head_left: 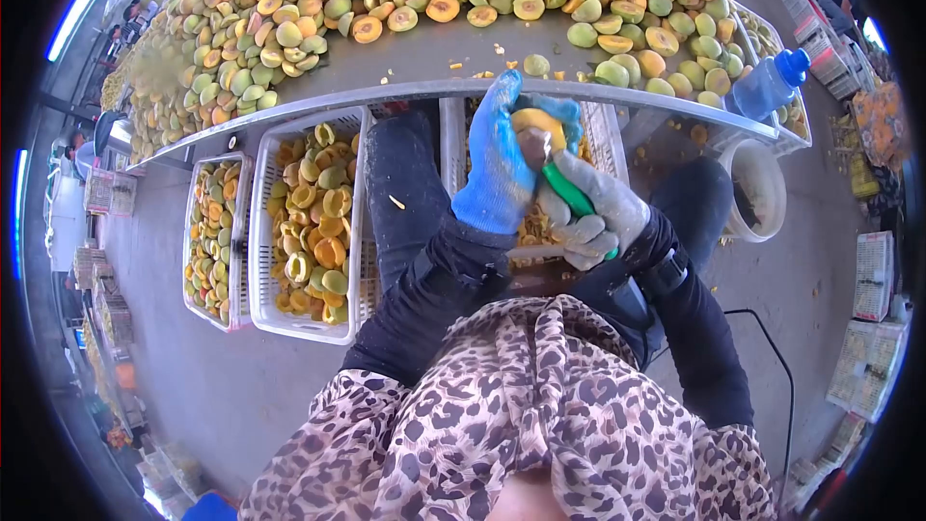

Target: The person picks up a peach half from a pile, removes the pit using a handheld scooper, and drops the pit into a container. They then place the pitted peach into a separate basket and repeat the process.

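My left hand (500, 169), in a blue glove, is closed round a yellow-orange fruit half (537, 122) just in front of the table's edge. Gloved in grey, my right hand (596, 207) grips a tool with a green handle (569, 190). The tool's metal end (536, 148) is at the fruit, partly hidden by the fingers. Below both hands, a white crate (606, 150) holding orange pieces stands between my legs.
Many halved fruits (442, 8) lie on the metal table (424, 53). Two white crates of fruit halves (359, 150) (190, 260) stand at the left. A blue bottle (767, 85) and a white bucket (772, 188) are at the right, above a black cable (789, 367).
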`<state>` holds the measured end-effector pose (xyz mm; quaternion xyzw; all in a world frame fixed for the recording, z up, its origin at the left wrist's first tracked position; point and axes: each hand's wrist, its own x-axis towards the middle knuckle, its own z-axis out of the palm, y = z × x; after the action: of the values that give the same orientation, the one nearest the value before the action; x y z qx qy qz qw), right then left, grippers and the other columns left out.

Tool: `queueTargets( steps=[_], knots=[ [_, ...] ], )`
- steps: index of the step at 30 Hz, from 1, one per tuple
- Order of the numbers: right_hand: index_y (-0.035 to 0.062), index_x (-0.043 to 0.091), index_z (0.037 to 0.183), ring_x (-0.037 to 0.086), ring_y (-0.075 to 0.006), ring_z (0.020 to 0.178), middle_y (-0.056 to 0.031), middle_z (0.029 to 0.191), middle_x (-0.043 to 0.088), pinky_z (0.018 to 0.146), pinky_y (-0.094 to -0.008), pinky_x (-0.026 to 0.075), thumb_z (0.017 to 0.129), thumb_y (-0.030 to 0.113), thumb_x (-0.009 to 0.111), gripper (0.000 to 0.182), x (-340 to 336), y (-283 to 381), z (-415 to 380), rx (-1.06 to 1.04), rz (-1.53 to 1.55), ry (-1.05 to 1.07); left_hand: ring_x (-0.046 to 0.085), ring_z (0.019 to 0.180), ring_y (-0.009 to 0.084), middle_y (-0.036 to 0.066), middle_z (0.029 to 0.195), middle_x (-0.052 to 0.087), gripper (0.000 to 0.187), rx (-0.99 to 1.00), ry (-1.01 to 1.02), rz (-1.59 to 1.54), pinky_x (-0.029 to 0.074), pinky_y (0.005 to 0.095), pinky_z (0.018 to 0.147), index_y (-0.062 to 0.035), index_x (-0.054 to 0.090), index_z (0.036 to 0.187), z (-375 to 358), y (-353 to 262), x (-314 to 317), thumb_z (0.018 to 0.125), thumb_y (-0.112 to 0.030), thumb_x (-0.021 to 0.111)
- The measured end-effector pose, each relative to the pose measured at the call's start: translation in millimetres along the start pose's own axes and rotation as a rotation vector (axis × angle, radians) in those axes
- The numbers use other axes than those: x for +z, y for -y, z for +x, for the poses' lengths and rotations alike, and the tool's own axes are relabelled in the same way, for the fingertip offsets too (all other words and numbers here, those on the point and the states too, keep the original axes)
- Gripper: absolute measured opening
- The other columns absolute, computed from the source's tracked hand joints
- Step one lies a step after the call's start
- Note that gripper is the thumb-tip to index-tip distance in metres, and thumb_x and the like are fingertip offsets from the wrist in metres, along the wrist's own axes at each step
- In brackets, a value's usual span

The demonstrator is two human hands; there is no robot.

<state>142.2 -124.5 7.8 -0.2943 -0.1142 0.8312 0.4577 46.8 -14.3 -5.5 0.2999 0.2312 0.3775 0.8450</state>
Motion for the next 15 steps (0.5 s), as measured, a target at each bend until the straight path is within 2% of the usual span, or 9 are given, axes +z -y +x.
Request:
queueTargets(
  steps=[1,3,5,7,9,11,12,13,15],
  knots=[
    [0.0085,0.051,0.076,0.027,-0.0049,0.028,0.0048,0.044,0.033,0.028,-0.0218,0.026,0.096,0.055,0.036,0.053,-3,-1,-1,0.002,0.004,-0.002,0.063,0.074,0.0256,0.013,0.082,0.065,0.038,-0.004,-0.003,-0.001,0.053,0.0374,0.065,-0.0022,0.059,0.096,5,5,-2,0.093,-0.039,0.049],
    [0.0077,0.05,0.077,0.029,-0.0048,0.032,0.0056,0.047,0.033,0.03,-0.0192,0.025,0.098,0.049,0.037,0.048,-5,-1,-2,-0.067,-0.065,-0.047,0.063,0.073,0.026,0.013,0.084,0.065,0.04,-0.12,-0.146,0.053,0.053,0.0386,0.066,-0.0008,0.061,0.092,22,20,-15,0.09,-0.039,0.05],
    [0.0075,0.05,0.073,0.034,-0.0056,0.034,0.0048,0.047,0.036,0.032,-0.0199,0.026,0.097,0.049,0.038,0.049,-1,0,-4,-0.048,-0.092,-0.14,0.063,0.074,0.026,0.013,0.085,0.066,0.042,-0.088,-0.156,0.078,0.053,0.0385,0.064,0.0008,0.061,0.096,24,22,-25,0.091,-0.039,0.048],
    [0.0064,0.05,0.068,0.037,-0.0064,0.037,0.003,0.049,0.041,0.036,-0.0212,0.027,0.097,0.05,0.04,0.053,-5,4,-7,-0.019,-0.753,-0.299,0.064,0.073,0.0269,0.013,0.086,0.066,0.043,-0.225,-0.009,0.056,0.054,0.0368,0.059,0.0002,0.061,0.096,20,-2,-26,0.091,-0.039,0.045],
    [0.0054,0.055,0.074,0.037,-0.0059,0.038,0.0029,0.051,0.043,0.035,-0.0206,0.028,0.094,0.053,0.043,0.054,-9,7,-11,0.056,-0.779,-0.312,0.065,0.071,0.0271,0.013,0.087,0.066,0.044,-0.2,-0.003,0.098,0.053,0.0343,0.054,-0.0007,0.061,0.097,27,-10,-25,0.092,-0.041,0.043],
    [0.0045,0.056,0.077,0.038,-0.0055,0.039,0.004,0.052,0.043,0.037,-0.0208,0.03,0.096,0.05,0.042,0.051,-25,-6,-3,0.036,-0.837,-0.429,0.065,0.068,0.0268,0.013,0.087,0.067,0.044,-0.222,-0.073,-0.069,0.052,0.033,0.051,-0.0012,0.061,0.097,33,-27,-25,0.093,-0.041,0.043],
    [0.0014,0.056,0.076,0.054,-0.0202,0.044,-0.0085,0.057,0.055,0.043,-0.0324,0.041,0.096,0.037,0.05,0.041,-39,-14,9,-0.31,-1.152,-0.549,0.066,0.07,0.0258,0.012,0.086,0.067,0.042,-0.167,0.026,0.029,0.051,0.0323,0.052,-0.0029,0.061,0.097,39,-30,-36,0.093,-0.041,0.045],
    [0.0014,0.056,0.076,0.054,-0.0202,0.044,-0.0085,0.057,0.055,0.043,-0.0324,0.041,0.096,0.037,0.05,0.041,-51,-15,17,-0.308,-1.164,-0.538,0.066,0.07,0.0258,0.012,0.086,0.067,0.042,-0.154,0.02,0.023,0.051,0.0323,0.052,-0.0029,0.061,0.097,41,-28,-44,0.093,-0.041,0.045],
    [0.0017,0.057,0.084,0.061,-0.0311,0.052,-0.0147,0.063,0.06,0.047,-0.0392,0.044,0.093,0.032,0.053,0.032,-43,-9,26,-0.945,-1.635,-0.992,0.066,0.07,0.0246,0.012,0.085,0.067,0.037,-0.238,-0.065,-0.014,0.051,0.0321,0.052,-0.0054,0.061,0.099,42,-22,-53,0.092,-0.04,0.049]
  ],
)
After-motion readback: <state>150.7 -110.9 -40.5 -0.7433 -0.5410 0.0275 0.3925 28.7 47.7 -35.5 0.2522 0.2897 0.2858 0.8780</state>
